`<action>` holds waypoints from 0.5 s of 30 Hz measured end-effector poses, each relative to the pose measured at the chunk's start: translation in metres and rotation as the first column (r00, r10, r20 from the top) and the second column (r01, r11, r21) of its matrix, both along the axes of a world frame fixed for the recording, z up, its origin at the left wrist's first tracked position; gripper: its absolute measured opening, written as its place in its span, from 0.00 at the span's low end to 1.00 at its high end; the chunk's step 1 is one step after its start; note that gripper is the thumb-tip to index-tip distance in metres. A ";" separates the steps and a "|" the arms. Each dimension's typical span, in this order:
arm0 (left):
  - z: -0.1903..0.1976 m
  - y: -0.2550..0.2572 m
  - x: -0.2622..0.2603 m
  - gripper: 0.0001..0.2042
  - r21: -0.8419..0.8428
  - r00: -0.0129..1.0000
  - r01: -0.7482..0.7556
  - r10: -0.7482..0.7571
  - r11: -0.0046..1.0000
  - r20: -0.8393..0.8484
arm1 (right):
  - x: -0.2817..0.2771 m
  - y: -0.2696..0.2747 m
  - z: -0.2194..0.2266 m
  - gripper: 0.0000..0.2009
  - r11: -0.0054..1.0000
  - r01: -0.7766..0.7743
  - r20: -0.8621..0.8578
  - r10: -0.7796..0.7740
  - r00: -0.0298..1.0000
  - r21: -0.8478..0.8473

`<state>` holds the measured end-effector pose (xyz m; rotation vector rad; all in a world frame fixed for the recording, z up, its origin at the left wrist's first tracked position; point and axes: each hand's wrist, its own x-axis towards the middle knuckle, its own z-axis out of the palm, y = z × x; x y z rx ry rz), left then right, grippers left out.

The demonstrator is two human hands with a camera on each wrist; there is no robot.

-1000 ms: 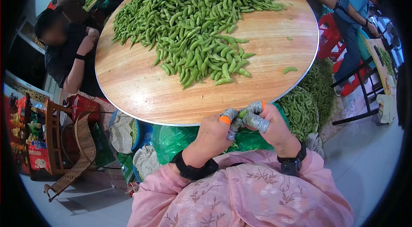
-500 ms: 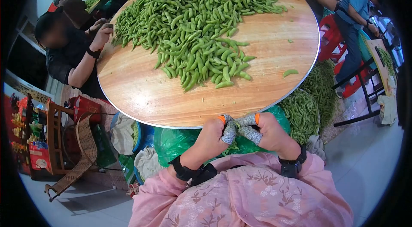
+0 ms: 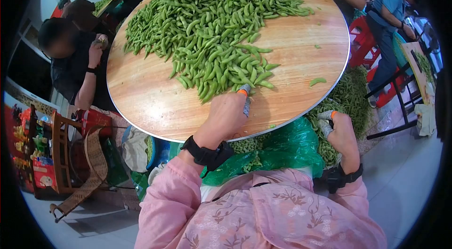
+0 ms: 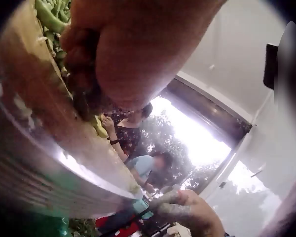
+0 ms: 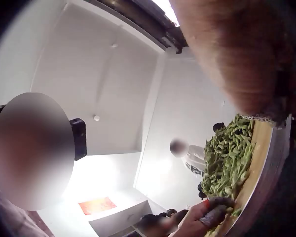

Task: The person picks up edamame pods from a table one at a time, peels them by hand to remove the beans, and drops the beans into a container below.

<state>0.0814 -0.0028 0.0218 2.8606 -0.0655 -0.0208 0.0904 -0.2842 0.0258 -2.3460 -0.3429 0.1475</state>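
A large heap of green edamame pods (image 3: 216,28) covers the far part of the round wooden table (image 3: 301,65). My left hand (image 3: 228,112) reaches over the near edge to the front of the heap, its grey-wrapped fingertips right at the pods. In the right wrist view its wrapped thumb and finger lie on either side of some green pods; I cannot tell whether it grips one. Off the table's right side, my right hand (image 3: 343,133) is over a pile of pods or husks (image 3: 351,103), its wrapped thumb and finger apart with nothing seen between them.
A green plastic sheet (image 3: 292,148) lies before my lap, with shelled beans (image 3: 249,145) below the table edge. A single pod (image 3: 318,81) lies apart at the right. Another person (image 3: 70,65) sits at the left; a wicker chair (image 3: 94,164) stands lower left.
Both hands were together around a pod in front of the table. They have since parted: the left moved forward to the heap, the right out to the pile at the right.
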 end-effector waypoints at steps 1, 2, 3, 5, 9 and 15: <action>0.001 -0.001 0.001 0.12 0.037 0.999 0.029 -0.028 0.999 -0.033 | 0.002 0.000 -0.001 0.11 0.999 -0.025 0.000 0.025 1.000 -0.034; 0.003 -0.002 -0.003 0.12 0.038 0.999 0.030 -0.029 0.999 -0.036 | 0.003 0.000 -0.001 0.11 0.996 -0.051 -0.002 0.051 0.999 -0.068; 0.007 -0.002 -0.009 0.11 -0.012 0.996 0.090 -0.090 0.996 -0.020 | 0.002 0.002 -0.001 0.11 0.996 -0.051 -0.002 0.051 0.999 -0.066; 0.006 0.002 -0.021 0.11 -0.060 0.989 0.146 -0.147 0.987 -0.007 | 0.001 0.011 0.000 0.10 0.998 -0.021 -0.020 0.023 1.000 0.062; -0.007 0.009 -0.039 0.09 -0.184 0.975 0.201 -0.178 0.962 0.134 | 0.002 0.020 -0.009 0.09 0.977 -0.077 -0.003 0.079 0.997 0.201; -0.004 -0.006 -0.056 0.08 -0.652 0.997 0.062 -0.021 0.756 0.070 | -0.014 0.072 -0.008 0.12 0.790 -0.217 -0.146 0.359 0.922 0.574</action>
